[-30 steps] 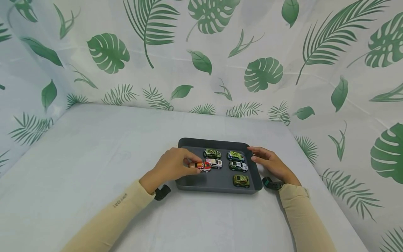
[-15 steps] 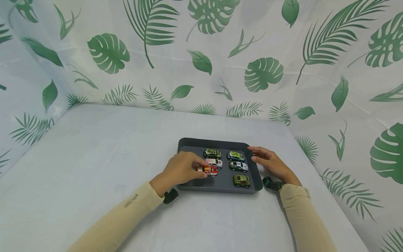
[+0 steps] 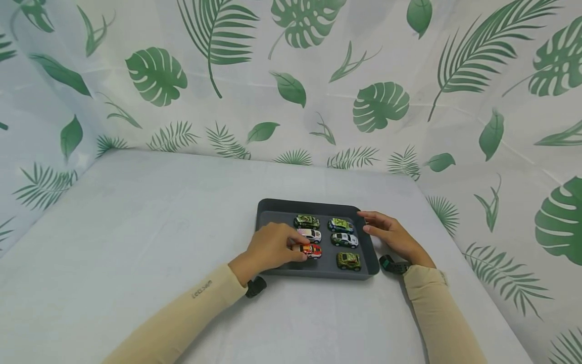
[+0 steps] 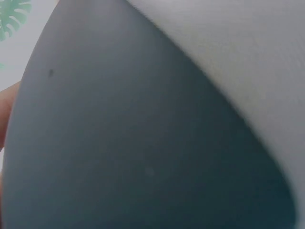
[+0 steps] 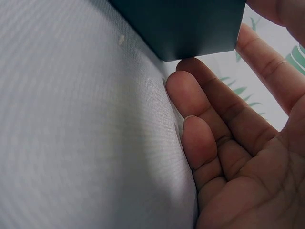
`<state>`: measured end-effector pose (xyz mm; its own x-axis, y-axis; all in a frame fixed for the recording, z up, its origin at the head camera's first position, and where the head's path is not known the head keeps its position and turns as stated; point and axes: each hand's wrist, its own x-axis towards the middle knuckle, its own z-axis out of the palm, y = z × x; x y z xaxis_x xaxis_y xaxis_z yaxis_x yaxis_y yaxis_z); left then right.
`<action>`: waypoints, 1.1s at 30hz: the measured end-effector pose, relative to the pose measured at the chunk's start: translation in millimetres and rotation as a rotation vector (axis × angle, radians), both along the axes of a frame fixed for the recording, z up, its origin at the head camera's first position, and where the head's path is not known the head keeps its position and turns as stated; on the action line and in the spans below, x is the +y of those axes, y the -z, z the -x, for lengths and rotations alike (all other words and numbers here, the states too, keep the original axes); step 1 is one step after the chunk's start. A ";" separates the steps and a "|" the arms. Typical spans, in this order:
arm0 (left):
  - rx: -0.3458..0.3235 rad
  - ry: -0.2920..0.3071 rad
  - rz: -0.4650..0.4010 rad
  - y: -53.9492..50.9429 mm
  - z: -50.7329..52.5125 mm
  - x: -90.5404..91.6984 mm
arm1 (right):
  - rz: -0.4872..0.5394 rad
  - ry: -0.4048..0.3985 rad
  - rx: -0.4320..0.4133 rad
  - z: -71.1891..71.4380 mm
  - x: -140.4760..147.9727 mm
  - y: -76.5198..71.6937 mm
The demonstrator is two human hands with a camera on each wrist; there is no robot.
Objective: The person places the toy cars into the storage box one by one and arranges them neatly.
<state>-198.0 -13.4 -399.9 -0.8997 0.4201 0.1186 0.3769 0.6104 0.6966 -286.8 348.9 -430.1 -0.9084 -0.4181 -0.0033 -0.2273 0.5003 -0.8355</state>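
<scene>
With thumb and fingers, my left hand (image 3: 273,246) pinches a red and orange toy car (image 3: 314,251) inside the dark grey tray (image 3: 313,274). Right behind it stands a white toy car (image 3: 312,235), and farther back a dark camouflage toy car (image 3: 306,221). My right hand (image 3: 394,236) touches the tray's right rim with thumb and fingertips. In the right wrist view its index finger (image 5: 269,64) lies straight by the tray wall (image 5: 190,28), the other fingers loosely bent. The tray's outer wall (image 4: 119,119) fills the left wrist view, hiding the held car.
On the tray's right side stand a lime and blue toy car (image 3: 341,225), a white and green one (image 3: 344,240) and a green camouflage one (image 3: 348,261). A white cloth (image 3: 182,212) covers the table; a leaf-print curtain (image 3: 318,101) hangs behind.
My left hand has carried the red toy car rightward and slightly nearer, from beside the white car to just in front of it. My right hand has stayed at the tray rim.
</scene>
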 end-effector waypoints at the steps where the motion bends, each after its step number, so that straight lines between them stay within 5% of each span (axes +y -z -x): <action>1: -0.003 -0.004 -0.001 0.2 -0.2 1.2 | 0.000 0.001 0.000 -0.1 0.2 0.1; 19: -0.032 -0.090 0.102 6.1 2.6 15.6 | 0.002 -0.010 0.010 -0.6 1.1 -0.9; 33: -0.025 -0.080 0.142 5.9 5.4 20.1 | 0.006 -0.014 0.004 -1.0 1.0 -0.3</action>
<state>-203.4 6.7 -405.8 -0.9330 0.3577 0.0407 0.3068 0.7308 0.6098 -285.8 349.9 -429.8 -0.9024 -0.4310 0.0027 -0.2374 0.4919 -0.8377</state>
